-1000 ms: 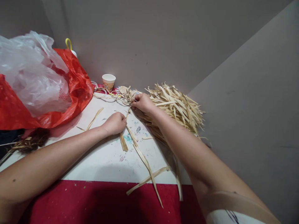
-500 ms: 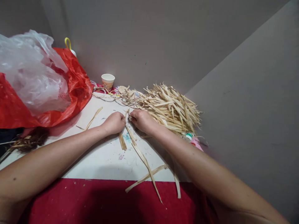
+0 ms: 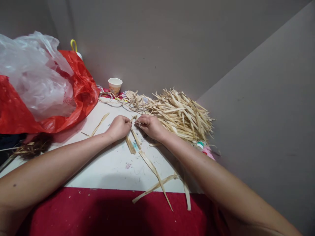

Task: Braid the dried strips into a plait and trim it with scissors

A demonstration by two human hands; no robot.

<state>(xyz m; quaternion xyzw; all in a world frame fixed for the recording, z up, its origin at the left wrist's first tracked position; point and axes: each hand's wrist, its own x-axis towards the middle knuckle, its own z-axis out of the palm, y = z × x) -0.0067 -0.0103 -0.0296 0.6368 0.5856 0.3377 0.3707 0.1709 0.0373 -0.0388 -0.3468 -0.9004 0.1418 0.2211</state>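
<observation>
My left hand (image 3: 119, 127) is closed on flat, straw-coloured strips of dried plant fibre (image 3: 130, 145), whose ends hang out below the fingers. Close beside it, my right hand (image 3: 150, 126) pinches thin frayed fibre ends at its fingertips. A small tangle of fibre (image 3: 134, 118) shows in the narrow gap between the hands. What lies inside both grips is mostly hidden. Several loose strips (image 3: 152, 167) lie on the white board (image 3: 105, 167) and hang over its front edge.
A large heap of dried strips (image 3: 183, 113) lies at the back right. Behind the hands are coiled cord (image 3: 135, 101) and a paper cup (image 3: 115, 86). Red and clear plastic bags (image 3: 85, 93) fill the left side. A grey wall (image 3: 147, 42) rises behind; red cloth (image 3: 105, 209) is in front.
Both hands stay close together, with the fingers shifted slightly. The strips hanging from my left hand have swung a little. The whole view has drifted slightly.
</observation>
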